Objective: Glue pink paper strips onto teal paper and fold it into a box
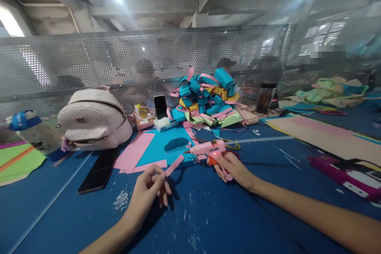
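Note:
Between thumb and fingers, my left hand (152, 187) pinches one end of a short pink paper strip (175, 166). My right hand (233, 168) is wrapped round the handle of a pink glue gun (208, 149), whose small light glows red. The nozzle points left, a little above the far end of the strip. Behind the strip and partly hidden by the gun lies a folded blue paper piece (177, 147). Blue sheets (159, 139) and pink sheets (133, 152) are spread beneath and beside it.
A heap of blue, yellow and pink paper pieces (205, 97) rises at the back. Left stand a white backpack (95, 119), a phone (99, 171) and a bottle (37, 133). A purple device (342, 172) and stacked paper (321, 133) lie right. A perforated metal screen (119, 55) closes off the back.

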Available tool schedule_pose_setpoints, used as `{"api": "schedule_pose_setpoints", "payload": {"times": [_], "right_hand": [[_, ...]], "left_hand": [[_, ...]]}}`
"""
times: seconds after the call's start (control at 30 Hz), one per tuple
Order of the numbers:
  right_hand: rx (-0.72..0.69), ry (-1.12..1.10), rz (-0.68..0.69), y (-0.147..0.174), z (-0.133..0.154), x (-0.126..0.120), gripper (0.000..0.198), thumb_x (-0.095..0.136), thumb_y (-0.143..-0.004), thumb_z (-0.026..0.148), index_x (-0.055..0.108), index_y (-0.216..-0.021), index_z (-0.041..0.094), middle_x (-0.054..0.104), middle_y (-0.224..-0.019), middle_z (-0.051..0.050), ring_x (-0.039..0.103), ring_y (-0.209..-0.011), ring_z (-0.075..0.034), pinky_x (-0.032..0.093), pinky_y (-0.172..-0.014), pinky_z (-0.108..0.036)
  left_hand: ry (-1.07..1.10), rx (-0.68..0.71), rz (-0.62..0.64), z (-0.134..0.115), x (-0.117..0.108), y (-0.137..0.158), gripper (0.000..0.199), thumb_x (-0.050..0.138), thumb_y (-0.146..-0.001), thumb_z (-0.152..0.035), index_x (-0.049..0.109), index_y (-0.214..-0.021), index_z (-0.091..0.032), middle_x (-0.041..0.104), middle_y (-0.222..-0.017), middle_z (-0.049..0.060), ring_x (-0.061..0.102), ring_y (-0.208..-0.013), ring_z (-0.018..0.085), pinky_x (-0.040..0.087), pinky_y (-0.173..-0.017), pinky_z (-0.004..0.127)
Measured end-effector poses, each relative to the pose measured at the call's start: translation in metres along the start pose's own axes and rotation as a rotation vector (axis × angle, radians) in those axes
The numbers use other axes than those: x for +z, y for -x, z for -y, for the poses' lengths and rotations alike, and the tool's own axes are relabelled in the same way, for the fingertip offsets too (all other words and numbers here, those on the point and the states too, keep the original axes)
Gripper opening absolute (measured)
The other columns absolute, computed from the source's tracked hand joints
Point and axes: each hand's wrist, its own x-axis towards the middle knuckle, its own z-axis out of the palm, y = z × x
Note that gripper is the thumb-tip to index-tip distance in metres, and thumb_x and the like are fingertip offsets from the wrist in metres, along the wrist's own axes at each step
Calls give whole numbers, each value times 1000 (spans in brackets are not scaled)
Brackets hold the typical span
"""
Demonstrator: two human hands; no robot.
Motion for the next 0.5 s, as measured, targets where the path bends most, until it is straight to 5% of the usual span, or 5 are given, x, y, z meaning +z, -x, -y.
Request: {"api": "schedule_pose_setpoints", "payload": {"times": [0.5], "right_hand": [[30, 133, 25, 5, 6, 24, 62, 40, -93, 62, 45, -51, 17, 45, -44, 2, 44, -37, -7, 35, -40, -19]], "left_hand": [[-10, 33, -7, -3, 0, 4, 40, 64, -81, -54, 46, -80, -18, 67, -58, 1, 59, -37, 12, 41, -35, 18]]}}
